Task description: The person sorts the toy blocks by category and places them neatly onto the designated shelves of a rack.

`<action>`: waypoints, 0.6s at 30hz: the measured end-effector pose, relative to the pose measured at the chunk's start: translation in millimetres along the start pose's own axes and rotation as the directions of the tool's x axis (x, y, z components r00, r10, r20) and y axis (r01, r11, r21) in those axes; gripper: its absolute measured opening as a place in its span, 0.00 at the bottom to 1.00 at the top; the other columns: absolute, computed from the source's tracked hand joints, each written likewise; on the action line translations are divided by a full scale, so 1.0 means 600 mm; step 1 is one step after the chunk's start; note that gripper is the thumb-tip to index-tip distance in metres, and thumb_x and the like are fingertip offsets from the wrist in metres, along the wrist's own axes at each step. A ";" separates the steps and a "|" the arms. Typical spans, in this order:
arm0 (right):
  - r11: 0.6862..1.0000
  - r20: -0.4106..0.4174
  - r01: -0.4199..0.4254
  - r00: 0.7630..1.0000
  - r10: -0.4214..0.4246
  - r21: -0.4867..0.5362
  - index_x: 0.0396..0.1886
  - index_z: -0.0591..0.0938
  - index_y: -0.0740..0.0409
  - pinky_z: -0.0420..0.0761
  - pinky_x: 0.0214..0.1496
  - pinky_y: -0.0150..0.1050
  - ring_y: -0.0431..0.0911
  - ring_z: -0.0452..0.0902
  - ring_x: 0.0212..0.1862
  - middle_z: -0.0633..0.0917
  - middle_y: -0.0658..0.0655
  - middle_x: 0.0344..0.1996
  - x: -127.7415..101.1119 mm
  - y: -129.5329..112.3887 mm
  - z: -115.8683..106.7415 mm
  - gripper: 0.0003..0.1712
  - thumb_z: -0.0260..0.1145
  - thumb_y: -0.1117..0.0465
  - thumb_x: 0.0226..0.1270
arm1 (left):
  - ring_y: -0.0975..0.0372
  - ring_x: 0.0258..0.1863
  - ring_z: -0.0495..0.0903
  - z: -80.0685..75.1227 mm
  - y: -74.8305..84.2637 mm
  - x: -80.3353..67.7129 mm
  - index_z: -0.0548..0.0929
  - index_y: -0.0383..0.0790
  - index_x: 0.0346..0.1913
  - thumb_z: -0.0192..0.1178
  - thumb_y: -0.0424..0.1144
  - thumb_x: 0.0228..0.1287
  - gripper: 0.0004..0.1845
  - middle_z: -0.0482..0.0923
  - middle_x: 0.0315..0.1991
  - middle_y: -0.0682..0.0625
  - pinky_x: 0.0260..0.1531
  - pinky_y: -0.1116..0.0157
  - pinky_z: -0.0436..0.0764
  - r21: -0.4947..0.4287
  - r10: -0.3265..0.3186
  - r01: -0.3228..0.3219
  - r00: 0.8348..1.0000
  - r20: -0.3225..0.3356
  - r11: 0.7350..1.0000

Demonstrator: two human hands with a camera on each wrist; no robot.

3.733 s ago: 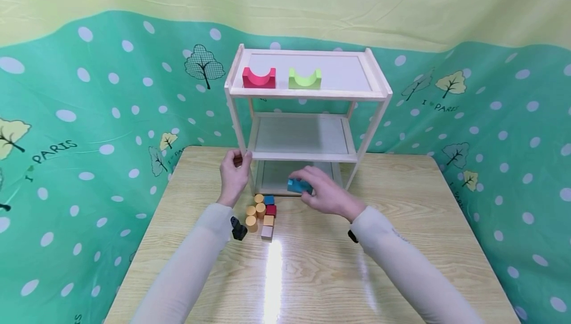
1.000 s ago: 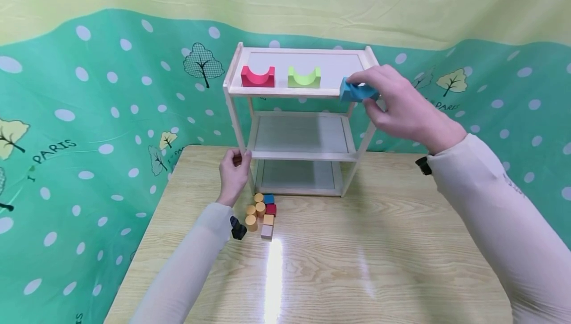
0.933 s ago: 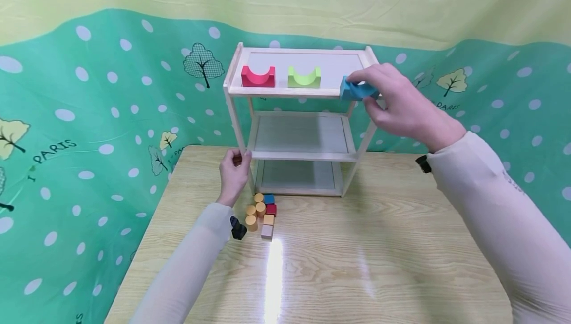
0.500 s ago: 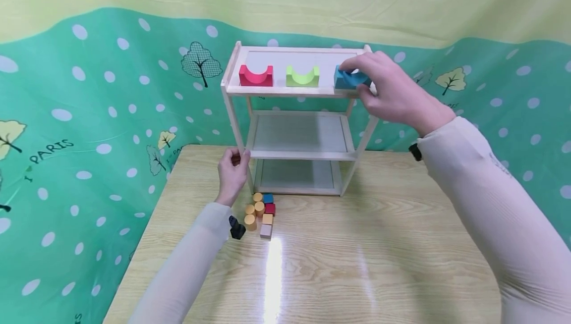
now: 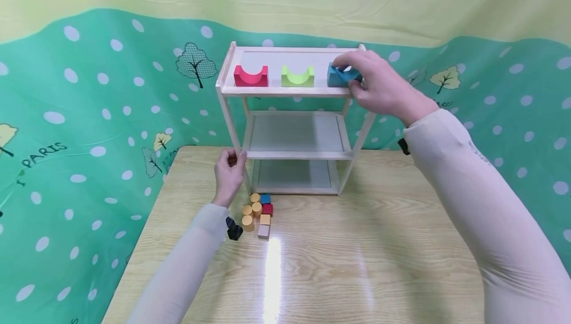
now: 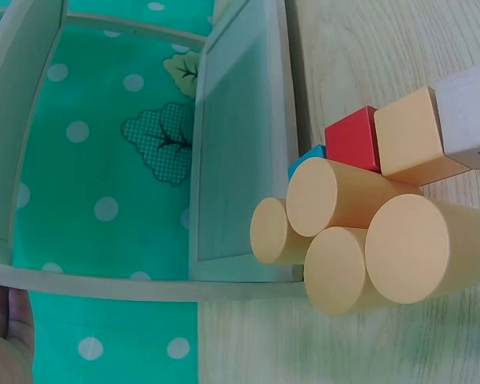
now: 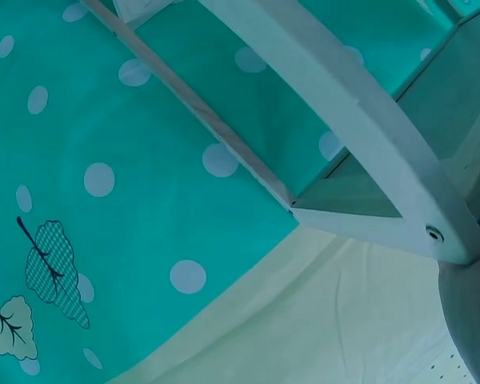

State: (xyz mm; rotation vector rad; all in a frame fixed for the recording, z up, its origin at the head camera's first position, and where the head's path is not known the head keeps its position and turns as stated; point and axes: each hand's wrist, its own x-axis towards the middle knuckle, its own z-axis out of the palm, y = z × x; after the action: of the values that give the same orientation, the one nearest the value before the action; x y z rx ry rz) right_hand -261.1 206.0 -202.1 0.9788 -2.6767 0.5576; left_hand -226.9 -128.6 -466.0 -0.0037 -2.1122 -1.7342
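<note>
Right hand [image 5: 379, 86] pinches blue block [image 5: 338, 75] | left hand [image 5: 228, 175] apparently grips shelf post [image 5: 235, 135]

Your right hand [image 5: 379, 86] is up high at the upper right of the frame with its arm stretched out and fingers curled in a pinch, while your left hand [image 5: 228, 175] sits low near the middle, fingers curled too.

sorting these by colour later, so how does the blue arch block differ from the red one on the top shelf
The red arch block stands free at the left end of the top shelf; the blue arch block is at the right end, gripped by the right hand. The red one's curved notch shows fully, facing up; fingers partly hide the blue one's top. Both rest on the same shelf in a row with the green arch block, and look alike in size.
</note>
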 end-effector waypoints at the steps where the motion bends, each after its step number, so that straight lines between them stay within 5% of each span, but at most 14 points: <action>1: 1.000 0.000 0.004 1.000 -0.004 0.004 0.60 0.74 0.54 0.62 0.65 0.51 0.52 0.63 0.61 0.75 0.55 0.60 0.001 0.000 0.000 0.25 0.51 0.74 0.65 | 0.56 0.38 0.76 0.000 -0.001 0.000 0.76 0.33 0.45 0.57 0.48 0.68 0.18 0.77 0.39 0.43 0.38 0.68 0.77 -0.002 -0.002 0.002 1.000 0.004 1.000; 18: 0.999 0.030 -0.034 0.999 0.033 0.013 0.59 0.74 0.54 0.65 0.57 0.49 0.51 0.64 0.59 0.75 0.56 0.58 0.010 0.002 0.003 0.25 0.48 0.74 0.64 | 0.57 0.38 0.75 -0.001 0.009 0.000 0.76 0.31 0.45 0.58 0.46 0.68 0.18 0.77 0.39 0.42 0.38 0.69 0.76 -0.011 -0.003 0.003 1.000 0.000 1.000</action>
State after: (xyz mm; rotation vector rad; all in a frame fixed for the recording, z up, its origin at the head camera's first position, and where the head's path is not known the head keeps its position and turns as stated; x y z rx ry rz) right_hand -266.4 202.7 -202.1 0.9550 -2.7238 0.5731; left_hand -225.3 -128.1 -461.0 -0.0041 -2.1042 -1.7471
